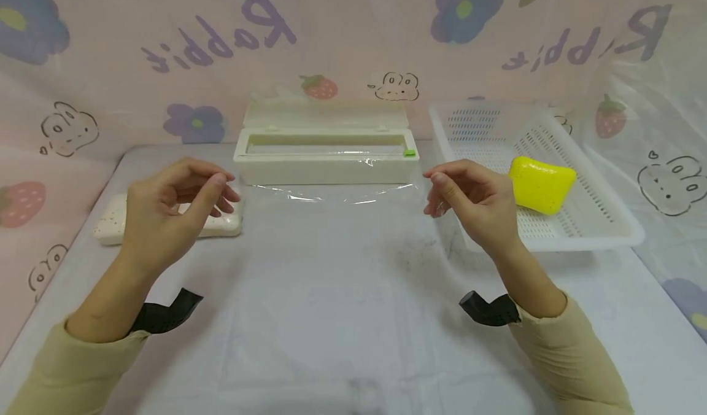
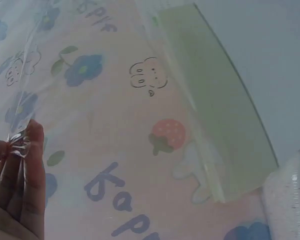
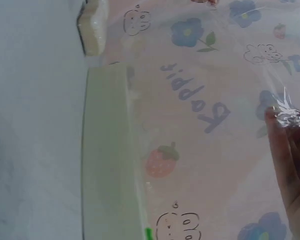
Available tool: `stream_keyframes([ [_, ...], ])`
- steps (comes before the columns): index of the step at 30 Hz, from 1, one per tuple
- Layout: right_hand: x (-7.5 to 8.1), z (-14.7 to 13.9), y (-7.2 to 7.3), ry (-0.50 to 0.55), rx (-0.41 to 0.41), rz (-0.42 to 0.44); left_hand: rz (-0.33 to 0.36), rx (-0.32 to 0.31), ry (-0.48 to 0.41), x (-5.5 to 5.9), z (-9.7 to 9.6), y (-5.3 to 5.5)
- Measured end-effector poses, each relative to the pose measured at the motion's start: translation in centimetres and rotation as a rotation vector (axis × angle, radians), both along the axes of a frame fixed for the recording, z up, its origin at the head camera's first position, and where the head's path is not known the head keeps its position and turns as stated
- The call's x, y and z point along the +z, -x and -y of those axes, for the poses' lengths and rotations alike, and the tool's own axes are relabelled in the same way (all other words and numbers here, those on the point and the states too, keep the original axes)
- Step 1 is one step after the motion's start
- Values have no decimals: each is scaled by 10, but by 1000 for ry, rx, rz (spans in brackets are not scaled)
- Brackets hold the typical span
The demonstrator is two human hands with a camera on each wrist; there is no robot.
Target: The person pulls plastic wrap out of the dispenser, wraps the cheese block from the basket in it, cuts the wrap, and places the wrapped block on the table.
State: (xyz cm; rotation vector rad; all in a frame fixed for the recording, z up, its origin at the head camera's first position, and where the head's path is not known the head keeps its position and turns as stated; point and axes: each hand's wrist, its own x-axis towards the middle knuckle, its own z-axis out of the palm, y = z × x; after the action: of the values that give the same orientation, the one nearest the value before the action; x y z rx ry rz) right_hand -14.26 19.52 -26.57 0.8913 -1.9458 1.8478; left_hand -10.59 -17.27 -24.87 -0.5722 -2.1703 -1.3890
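A sheet of clear cling film (image 1: 361, 201) is stretched between my two hands in front of a white cling film dispenser (image 1: 326, 170). My left hand (image 1: 171, 205) pinches one corner between thumb and fingers; the bunched film (image 2: 20, 145) shows in the left wrist view. With thumb and fingertips, my right hand (image 1: 479, 205) grips the other corner, where the film (image 3: 288, 118) is crumpled. Both hands are raised above the table. The dispenser's lid (image 1: 326, 114) stands open at the back, and a green slider (image 1: 409, 153) sits at the right end of its front edge.
A white speckled slab (image 1: 223, 223) lies on the table behind my left hand. At the right, a white perforated basket (image 1: 613, 240) holds a yellow speckled pillow-shaped block (image 1: 544, 185). A printed curtain (image 1: 353, 40) hangs behind the white-covered table (image 1: 331, 317).
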Motion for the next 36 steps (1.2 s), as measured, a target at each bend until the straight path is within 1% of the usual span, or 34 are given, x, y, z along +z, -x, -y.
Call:
stream_keyframes([
  [4,-12,-4,-3,-44,15,20,42,-38,19,-12,3,-3],
  [8,-25,-6,-5,-98,19,37,88,-37,46,-22,5,-5],
  [11,-32,-7,-6,-149,8,50,116,-31,56,-27,6,-6],
  [16,-44,-7,-9,-229,-8,76,174,-41,74,-33,6,-8],
  [19,-51,-7,-11,-238,21,92,209,-64,107,-39,7,-10],
  [22,-59,-7,-12,-261,58,103,203,-71,180,-48,10,-12],
  [26,-71,-9,-14,-322,94,167,198,-50,284,-58,13,-12],
  [29,-78,-10,-14,-352,124,229,223,-70,338,-63,15,-12],
  [33,-85,-12,-14,-363,162,278,245,-130,358,-68,16,-13],
  [36,-89,-12,-13,-390,188,286,266,-153,348,-71,17,-14],
])
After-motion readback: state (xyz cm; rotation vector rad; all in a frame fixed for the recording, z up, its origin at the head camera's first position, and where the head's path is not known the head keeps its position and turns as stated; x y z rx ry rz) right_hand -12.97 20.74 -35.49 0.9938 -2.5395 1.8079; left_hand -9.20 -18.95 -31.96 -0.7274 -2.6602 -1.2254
